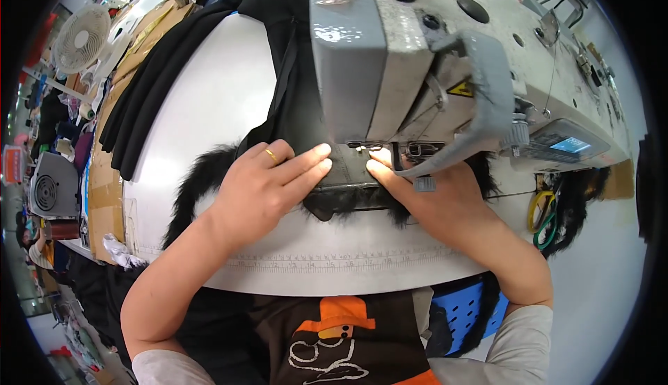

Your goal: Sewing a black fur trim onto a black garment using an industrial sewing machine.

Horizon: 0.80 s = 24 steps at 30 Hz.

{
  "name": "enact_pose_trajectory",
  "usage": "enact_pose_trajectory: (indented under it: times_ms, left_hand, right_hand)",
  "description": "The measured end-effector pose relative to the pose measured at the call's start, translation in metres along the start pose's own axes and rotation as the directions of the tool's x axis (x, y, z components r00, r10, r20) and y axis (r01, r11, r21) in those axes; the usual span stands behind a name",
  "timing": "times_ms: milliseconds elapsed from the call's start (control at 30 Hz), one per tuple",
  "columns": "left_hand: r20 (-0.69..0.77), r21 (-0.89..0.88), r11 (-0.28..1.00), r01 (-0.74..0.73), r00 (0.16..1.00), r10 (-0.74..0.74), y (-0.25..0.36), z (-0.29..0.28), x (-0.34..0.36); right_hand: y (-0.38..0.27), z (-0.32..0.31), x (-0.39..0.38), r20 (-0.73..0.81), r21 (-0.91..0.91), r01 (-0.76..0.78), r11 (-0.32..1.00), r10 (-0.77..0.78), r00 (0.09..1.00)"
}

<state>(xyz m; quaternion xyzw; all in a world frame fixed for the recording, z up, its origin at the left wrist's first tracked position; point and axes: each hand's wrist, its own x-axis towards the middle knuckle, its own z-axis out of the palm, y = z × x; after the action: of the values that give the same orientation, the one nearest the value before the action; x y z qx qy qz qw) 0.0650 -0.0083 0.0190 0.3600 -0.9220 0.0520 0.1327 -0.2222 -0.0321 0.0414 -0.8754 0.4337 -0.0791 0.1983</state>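
Note:
My left hand (268,190) lies on dark fabric (316,127) left of the needle area, index and middle fingers stretched out, a gold ring showing. My right hand (424,201) rests right of it, fingertips on the fabric by the presser foot (358,147) and partly hidden behind the machine's grey guard (483,107). The fabric has black fur trim (195,176), which also shows under and beside both hands. The sewing machine (348,51) stands over the work. Its white bed (313,260) has a printed scale along the front.
Folded black cloth (153,79) lies at back left, beside cardboard (108,176), a fan (82,37) and a grey appliance (52,183). Yellow and green scissors (543,221) lie at right. A blue perforated basket (456,319) is below the table. Another person (38,249) is at far left.

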Motion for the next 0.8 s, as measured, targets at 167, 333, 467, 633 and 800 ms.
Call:
enact_pose_trajectory:
  times_ms: [167, 333, 467, 633, 800]
  left_hand:
    - [-0.034, 0.003, 1.0, 0.022, 0.999, -0.022, 0.002, 0.001, 0.004]
    - [-0.002, 0.04, 0.999, 0.0, 1.0, 0.0, 0.006, 0.005, 0.015]
    - [0.031, 0.066, 0.997, 0.037, 0.999, -0.039, 0.009, 0.006, 0.021]
    - [-0.036, 0.008, 0.999, 0.032, 0.999, -0.032, 0.007, 0.009, 0.021]
    - [-0.041, 0.02, 0.999, 0.027, 0.999, -0.026, 0.006, 0.01, 0.024]
  right_hand:
    - [0.037, 0.026, -0.001, -0.09, -0.282, 0.31, 0.908, -0.346, 0.934]
    - [0.049, 0.023, -0.01, -0.258, -0.358, 0.316, 0.878, -0.419, 0.871]
    - [0.056, 0.011, -0.014, -0.201, -0.345, 0.3, 0.89, -0.382, 0.902]
    - [0.061, 0.01, -0.021, -0.172, -0.492, 0.246, 0.835, -0.37, 0.913]
    - [0.074, 0.013, -0.024, -0.174, -0.424, 0.222, 0.878, -0.32, 0.931]
